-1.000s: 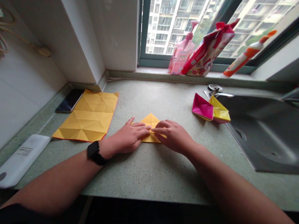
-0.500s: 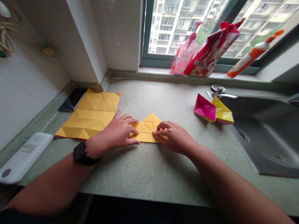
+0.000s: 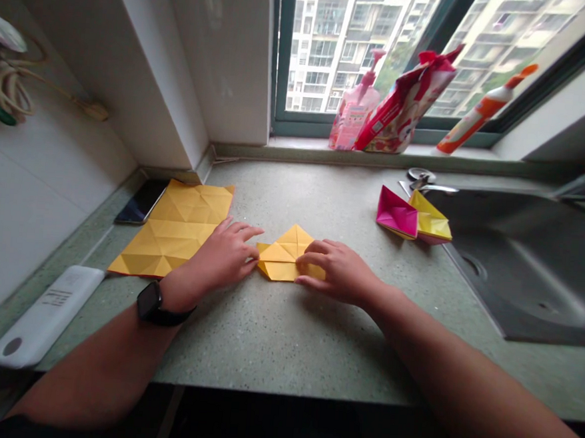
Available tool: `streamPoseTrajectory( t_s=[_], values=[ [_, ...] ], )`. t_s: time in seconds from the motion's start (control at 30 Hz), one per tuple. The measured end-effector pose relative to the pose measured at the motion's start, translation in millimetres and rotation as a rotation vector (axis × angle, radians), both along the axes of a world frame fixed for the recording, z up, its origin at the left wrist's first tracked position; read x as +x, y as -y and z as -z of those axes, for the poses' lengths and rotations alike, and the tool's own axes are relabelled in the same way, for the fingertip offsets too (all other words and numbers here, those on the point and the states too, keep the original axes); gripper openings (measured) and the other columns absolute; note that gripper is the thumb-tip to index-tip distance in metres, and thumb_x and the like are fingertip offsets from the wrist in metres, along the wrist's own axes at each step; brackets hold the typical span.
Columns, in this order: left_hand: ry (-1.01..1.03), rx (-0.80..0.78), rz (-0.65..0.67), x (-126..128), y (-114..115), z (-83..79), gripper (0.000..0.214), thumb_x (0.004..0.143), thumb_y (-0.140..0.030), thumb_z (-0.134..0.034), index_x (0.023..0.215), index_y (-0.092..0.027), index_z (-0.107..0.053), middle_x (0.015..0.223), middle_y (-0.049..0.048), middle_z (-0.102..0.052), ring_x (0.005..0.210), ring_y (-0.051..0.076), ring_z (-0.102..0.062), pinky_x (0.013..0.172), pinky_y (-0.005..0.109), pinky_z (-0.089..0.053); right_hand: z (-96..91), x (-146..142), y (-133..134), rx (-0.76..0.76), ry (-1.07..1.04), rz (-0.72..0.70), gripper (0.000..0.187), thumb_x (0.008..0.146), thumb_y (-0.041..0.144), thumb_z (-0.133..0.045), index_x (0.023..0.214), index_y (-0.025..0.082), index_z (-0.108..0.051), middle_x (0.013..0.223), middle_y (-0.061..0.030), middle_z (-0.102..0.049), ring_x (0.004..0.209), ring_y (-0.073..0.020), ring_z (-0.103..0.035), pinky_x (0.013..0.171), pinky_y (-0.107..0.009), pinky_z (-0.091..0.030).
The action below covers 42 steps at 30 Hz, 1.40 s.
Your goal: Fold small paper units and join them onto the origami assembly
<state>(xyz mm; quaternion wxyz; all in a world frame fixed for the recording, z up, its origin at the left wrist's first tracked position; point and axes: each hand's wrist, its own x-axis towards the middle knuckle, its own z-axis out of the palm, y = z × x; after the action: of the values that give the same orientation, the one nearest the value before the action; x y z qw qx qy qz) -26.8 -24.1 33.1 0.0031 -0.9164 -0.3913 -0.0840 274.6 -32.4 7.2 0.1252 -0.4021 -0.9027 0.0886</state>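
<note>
A small folded yellow paper (image 3: 284, 255) lies flat on the speckled counter (image 3: 284, 338) between my hands. My left hand (image 3: 222, 257), with a black watch on its wrist, rests to the paper's left, fingers stretched out and tips touching the left corner. Fingers curled, my right hand (image 3: 336, 270) presses down on the paper's right part and covers that end.
A creased yellow sheet (image 3: 176, 227) lies at the left beside a dark phone (image 3: 141, 202). A white device (image 3: 40, 318) sits at the front left. Pink and yellow folded paper boats (image 3: 413, 217) lie by the steel sink (image 3: 530, 262). Scissors (image 3: 423, 180) and bottles (image 3: 354, 113) stand near the window.
My left hand has slid leftward off the middle of the folded paper to its left corner. More of the paper shows. My right hand has stayed on the right part.
</note>
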Motion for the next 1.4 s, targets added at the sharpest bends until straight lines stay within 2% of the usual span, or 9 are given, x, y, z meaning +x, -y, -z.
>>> streamPoseTrajectory(
  t_s=[0.2,0.37,0.53,0.83,1.0,1.1,1.2,1.3,1.4],
  values=[
    [0.171,0.075,0.073,3,1,-5.2,0.013,0.102,-0.026,-0.069,0.097,-0.023,-0.08,0.133,0.0093,-0.073,0.123,0.03,-0.066,0.117,0.06,-0.047,3.4,-4,3,0.023,-0.017,0.025,0.056,0.087,0.059,-0.085,0.125,0.021,-0.071,0.123,-0.0145,-0.074,0.109,-0.0328,-0.07,0.094,-0.048,-0.054],
    [0.047,-0.026,0.149,-4,2,-4.7,0.029,0.09,-0.022,-0.079,0.119,-0.026,-0.078,0.145,0.0114,-0.068,0.135,0.036,-0.059,0.121,0.07,-0.041,6.3,-3,1,-0.006,0.018,0.002,0.049,0.088,0.052,-0.086,0.127,0.025,-0.073,0.123,-0.0125,-0.074,0.111,-0.032,-0.068,0.096,-0.048,-0.053],
    [0.03,0.021,0.161,-4,-4,7.3,0.008,0.094,-0.02,-0.077,0.102,-0.022,-0.078,0.146,0.012,-0.066,0.14,0.037,-0.056,0.121,0.067,-0.044,5.5,-4,2,0.001,0.021,0.004,0.049,0.09,0.051,-0.084,0.129,0.024,-0.074,0.125,-0.0131,-0.073,0.109,-0.0313,-0.069,0.096,-0.047,-0.054],
    [0.4,0.329,0.165,11,13,-12.2,0.009,0.105,-0.02,-0.065,0.108,-0.027,-0.071,0.136,0.006,-0.068,0.133,0.026,-0.06,0.121,0.053,-0.05,2.2,-2,3,0.149,0.007,0.038,0.03,0.096,0.024,-0.071,0.125,0.024,-0.075,0.117,-0.0116,-0.076,0.097,-0.027,-0.069,0.082,-0.04,-0.053],
    [0.521,0.51,0.068,9,38,-13.3,0.051,0.097,-0.028,-0.077,0.141,-0.042,-0.057,0.145,0.0038,-0.062,0.134,0.03,-0.056,0.119,0.057,-0.047,-6.7,1,10,0.121,-0.397,0.084,0.021,0.103,0.03,-0.06,0.115,0.025,-0.077,0.104,-0.0078,-0.077,0.089,-0.0227,-0.07,0.078,-0.037,-0.056],
    [0.507,0.59,0.122,9,49,-14.8,0.063,0.094,-0.024,-0.079,0.145,-0.049,-0.052,0.141,0.0005,-0.065,0.129,0.028,-0.058,0.116,0.053,-0.049,-9.2,-4,12,-0.116,-0.742,0.2,0.026,0.105,0.046,-0.061,0.106,0.023,-0.074,0.098,-0.008,-0.077,0.088,-0.0247,-0.073,0.077,-0.039,-0.061],
    [0.396,0.52,0.186,16,51,-14.2,0.053,0.097,-0.023,-0.075,0.142,-0.047,-0.059,0.137,-0.001,-0.069,0.126,0.027,-0.059,0.118,0.05,-0.046,-4.3,-9,7,-0.441,-0.938,0.23,0.042,0.104,0.058,-0.06,0.129,0.024,-0.066,0.11,-0.0105,-0.08,0.093,-0.0274,-0.077,0.081,-0.042,-0.065],
    [0.298,0.318,0.172,27,42,-5.0,0.034,0.106,-0.033,-0.066,0.14,-0.034,-0.067,0.137,0.0044,-0.072,0.126,0.028,-0.061,0.119,0.052,-0.043,4.9,-3,-5,-0.621,-0.754,0.23,0.049,0.107,0.062,-0.049,0.135,0.023,-0.062,0.098,-0.0105,-0.08,0.081,-0.0253,-0.076,0.073,-0.039,-0.064],
    [0.175,0.064,0.111,34,28,9.8,0.037,0.111,-0.044,-0.058,0.139,-0.023,-0.071,0.13,0.0109,-0.073,0.117,0.03,-0.064,0.106,0.049,-0.05,11.6,19,-21,-0.4,-0.393,0.518,0.047,0.107,0.064,-0.049,0.123,0.022,-0.065,0.074,-0.0068,-0.074,0.061,-0.0239,-0.069,0.058,-0.036,-0.055]
  ],
)
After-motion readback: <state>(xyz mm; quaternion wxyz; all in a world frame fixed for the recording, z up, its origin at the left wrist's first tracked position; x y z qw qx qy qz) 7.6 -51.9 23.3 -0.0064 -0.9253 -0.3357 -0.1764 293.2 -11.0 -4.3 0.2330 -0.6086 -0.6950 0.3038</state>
